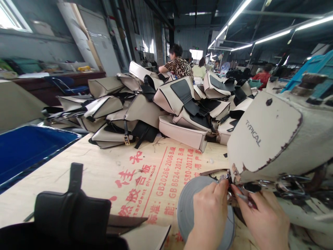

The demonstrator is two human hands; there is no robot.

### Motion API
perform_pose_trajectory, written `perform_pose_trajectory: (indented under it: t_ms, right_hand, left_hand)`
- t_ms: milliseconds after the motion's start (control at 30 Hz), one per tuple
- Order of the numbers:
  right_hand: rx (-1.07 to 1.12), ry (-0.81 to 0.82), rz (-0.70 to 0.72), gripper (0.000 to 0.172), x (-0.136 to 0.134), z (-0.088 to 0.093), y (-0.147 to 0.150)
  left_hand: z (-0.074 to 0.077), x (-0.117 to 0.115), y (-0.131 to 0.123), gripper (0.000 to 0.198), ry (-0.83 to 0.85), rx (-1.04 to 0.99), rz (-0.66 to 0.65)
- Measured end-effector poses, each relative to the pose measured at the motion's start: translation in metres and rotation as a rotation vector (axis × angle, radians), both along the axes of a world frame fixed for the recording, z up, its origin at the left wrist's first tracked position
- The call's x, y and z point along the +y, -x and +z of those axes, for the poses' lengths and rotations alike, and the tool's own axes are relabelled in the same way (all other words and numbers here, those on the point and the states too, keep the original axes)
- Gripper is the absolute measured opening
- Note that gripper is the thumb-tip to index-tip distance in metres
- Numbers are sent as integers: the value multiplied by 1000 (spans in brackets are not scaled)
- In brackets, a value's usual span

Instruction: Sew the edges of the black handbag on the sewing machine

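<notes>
My left hand [210, 210] is closed in a pinch at the needle end of a cream sewing machine [267, 132] marked TYPICAL. What its fingertips hold is hidden. Close beside it, my right hand [267, 217] has its fingers closed around a small metal tool [244, 197], which looks partly reddish; its exact kind is hard to make out. A grey round disc, like a roll of tape [188, 201], lies partly behind my left hand. Just beyond the fingertips a dark narrow strip [214, 171] reaches toward the needle area.
Cream and black bags [171, 93] are heaped across the far side of the plywood table [104, 166]. A black bag part with a strap [73, 208] stands at the near left. A blue-lined bin [33, 149] adjoins the left edge. Several people sit farther back, one in a patterned shirt [179, 67].
</notes>
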State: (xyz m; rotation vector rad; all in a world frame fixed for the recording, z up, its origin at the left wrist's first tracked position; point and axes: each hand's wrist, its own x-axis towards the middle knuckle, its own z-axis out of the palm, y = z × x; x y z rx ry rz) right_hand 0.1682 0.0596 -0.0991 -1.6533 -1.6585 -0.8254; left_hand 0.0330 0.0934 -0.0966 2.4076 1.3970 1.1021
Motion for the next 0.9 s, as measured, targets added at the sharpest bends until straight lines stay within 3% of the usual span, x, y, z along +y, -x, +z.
perform_pose_trajectory:
  t_ms: [167,333,700,800,900]
  right_hand:
    - [-37,42,8,35,2,5,-2]
    - [81,59,3,39,4,5,4]
    - [414,45,177,24,-2,-19,-9]
    - [508,37,205,18,-13,-10,-12]
    - [651,193,392,13,-30,9,-11]
  left_hand:
    - [6,2,0,17,18,38,7]
    - [11,2,0,18,31,65,13]
    - [27,-3,7,21,221,-24,-25]
    - [30,-8,7,25,170,-92,-26]
    - [31,-19,11,27,33,-89,-6]
